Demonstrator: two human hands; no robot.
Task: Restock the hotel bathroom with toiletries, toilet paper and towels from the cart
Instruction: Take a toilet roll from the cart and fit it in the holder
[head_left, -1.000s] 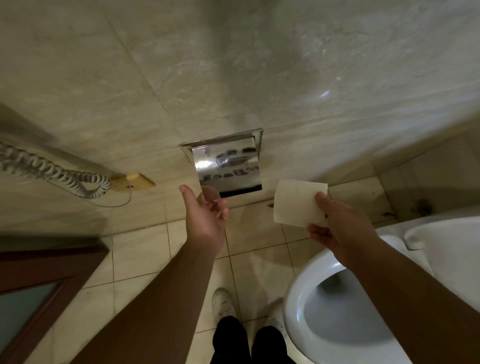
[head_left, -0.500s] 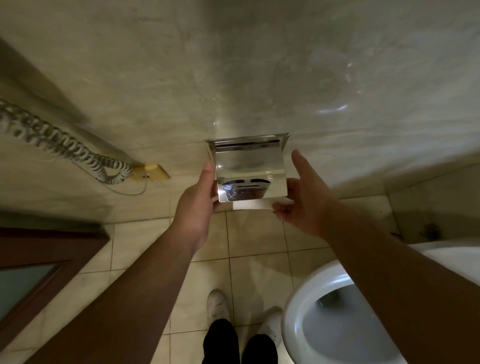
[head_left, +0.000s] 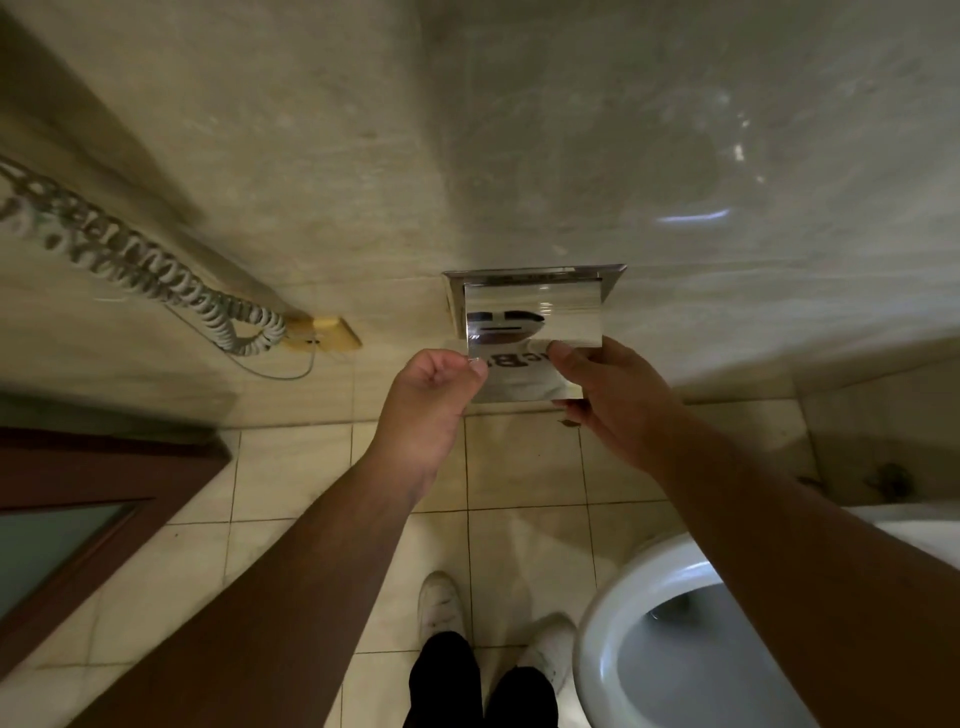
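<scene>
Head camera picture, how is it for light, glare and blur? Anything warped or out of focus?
Head view: the light is dim and yellowish; head view: a bright glare streak sits on the wall; head view: the chrome cover mirrors a warped reflection; head view: the cord at the left edge is smeared; head view: wide-angle bending curves the toilet and tile lines.

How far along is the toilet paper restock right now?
Done, probably: the roll the right hand held a second ago is out of sight, likely behind the chrome holder flap. In hand: left hand pinches the flap's left edge, right hand grips its right corner. Left: flap not released; towels and toiletries not in view.
</scene>
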